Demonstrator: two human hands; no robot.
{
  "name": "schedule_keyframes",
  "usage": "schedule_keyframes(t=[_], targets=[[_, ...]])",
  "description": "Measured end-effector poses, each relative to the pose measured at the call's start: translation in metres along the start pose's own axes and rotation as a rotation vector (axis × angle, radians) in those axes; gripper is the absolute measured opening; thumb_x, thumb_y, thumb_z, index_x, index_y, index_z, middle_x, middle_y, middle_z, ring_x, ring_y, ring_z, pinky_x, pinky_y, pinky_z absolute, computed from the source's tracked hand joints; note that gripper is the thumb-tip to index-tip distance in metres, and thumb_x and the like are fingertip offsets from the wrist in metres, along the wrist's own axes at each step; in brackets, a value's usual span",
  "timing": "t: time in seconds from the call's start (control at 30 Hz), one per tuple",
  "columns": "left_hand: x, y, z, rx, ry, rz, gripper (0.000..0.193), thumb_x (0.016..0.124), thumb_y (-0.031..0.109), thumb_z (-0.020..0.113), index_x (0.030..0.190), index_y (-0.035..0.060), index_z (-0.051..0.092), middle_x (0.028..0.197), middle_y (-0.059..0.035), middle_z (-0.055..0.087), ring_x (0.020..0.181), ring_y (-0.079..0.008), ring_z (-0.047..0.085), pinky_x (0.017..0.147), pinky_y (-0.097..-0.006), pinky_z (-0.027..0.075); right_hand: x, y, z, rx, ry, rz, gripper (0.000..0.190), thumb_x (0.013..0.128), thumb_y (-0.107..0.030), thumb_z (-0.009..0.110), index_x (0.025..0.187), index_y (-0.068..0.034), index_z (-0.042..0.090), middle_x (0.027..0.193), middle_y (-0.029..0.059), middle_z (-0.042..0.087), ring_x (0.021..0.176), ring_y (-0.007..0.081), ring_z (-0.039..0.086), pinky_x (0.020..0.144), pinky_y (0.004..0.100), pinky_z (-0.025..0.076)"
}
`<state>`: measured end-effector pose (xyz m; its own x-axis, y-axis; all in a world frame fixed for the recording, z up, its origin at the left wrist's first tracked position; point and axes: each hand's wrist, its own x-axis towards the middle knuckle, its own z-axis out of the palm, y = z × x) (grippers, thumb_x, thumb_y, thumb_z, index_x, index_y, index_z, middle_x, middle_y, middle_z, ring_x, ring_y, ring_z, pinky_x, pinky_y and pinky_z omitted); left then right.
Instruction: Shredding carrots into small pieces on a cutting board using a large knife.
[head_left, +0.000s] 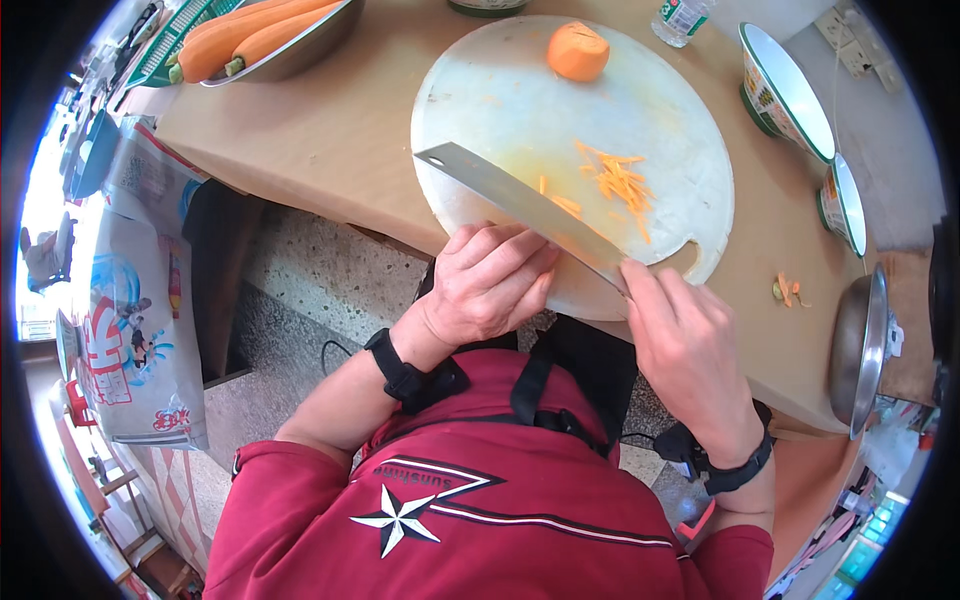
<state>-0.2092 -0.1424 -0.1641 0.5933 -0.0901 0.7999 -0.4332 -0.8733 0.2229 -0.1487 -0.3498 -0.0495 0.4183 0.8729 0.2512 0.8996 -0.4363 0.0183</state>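
My right hand (686, 341) grips a cleaver (517, 201) at its handle end. The blade slants up to the left across the near part of a round white plastic cutting board (487, 97). Against the blade's near side rest the curled fingers of my left hand (487, 289), at the board's near edge. Whatever lies beneath those fingers is hidden. Beyond the blade are a loose pile of carrot shreds (621, 181) and a few more shreds (564, 204) close to the steel. At the board's far side stands a thick cut carrot piece (577, 54).
Several whole carrots (251, 34) lie in a metal bowl (319, 46) at far left. Along the right stand two enamel bowls (795, 97), (841, 202) and a steel basin (855, 352). A plastic bottle (679, 22) stands behind the board. Carrot scraps (787, 289) lie on the brown tabletop (337, 142).
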Motion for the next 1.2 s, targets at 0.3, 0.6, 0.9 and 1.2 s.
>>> schedule_keyframes(t=[0.3,0.6,0.9,1.2], targets=[[-0.008,-0.005,0.004,-0.028,0.044,0.043,0.019,0.069,0.013,0.075,0.086,0.0025,0.075,0.1,-0.007,0.069,0.094,-0.0258,0.066,0.084,-0.0381,0.051,-0.021,-0.004,-0.004,-0.005,-0.018,-0.007,0.03,0.081,-0.005,0.065,0.111,0.002,0.064,0.071,0.0032,0.045,0.058,0.0155,0.054,0.053,0.031,0.042],[-0.012,-0.004,0.004,-0.009,-0.005,0.039,0.023,0.065,0.012,0.075,0.086,0.0047,0.076,0.102,-0.006,0.069,0.101,-0.0255,0.065,0.091,-0.0397,0.052,-0.021,-0.004,-0.003,-0.046,-0.018,-0.041,0.029,0.083,-0.007,0.065,0.11,0.002,0.064,0.07,0.003,0.044,0.056,0.0152,0.052,0.051,0.0308,0.04],[-0.011,-0.003,0.003,0.016,-0.003,0.045,0.023,0.065,0.013,0.075,0.087,0.0056,0.076,0.103,-0.0056,0.07,0.1,-0.0244,0.065,0.092,-0.0386,0.051,-0.019,-0.005,-0.004,-0.048,-0.071,-0.054,0.03,0.085,-0.009,0.062,0.112,0.003,0.063,0.073,0.0039,0.044,0.057,0.0156,0.052,0.053,0.0309,0.04],[-0.008,-0.002,0.004,-0.023,0.025,0.025,0.022,0.067,0.012,0.076,0.087,0.0041,0.076,0.102,-0.0067,0.07,0.099,-0.0259,0.066,0.093,-0.04,0.05,0.002,-0.014,0.006,-0.06,-0.048,-0.061,0.031,0.082,-0.01,0.059,0.11,0.002,0.062,0.075,0.0038,0.05,0.06,0.015,0.056,0.056,0.0296,0.044]])
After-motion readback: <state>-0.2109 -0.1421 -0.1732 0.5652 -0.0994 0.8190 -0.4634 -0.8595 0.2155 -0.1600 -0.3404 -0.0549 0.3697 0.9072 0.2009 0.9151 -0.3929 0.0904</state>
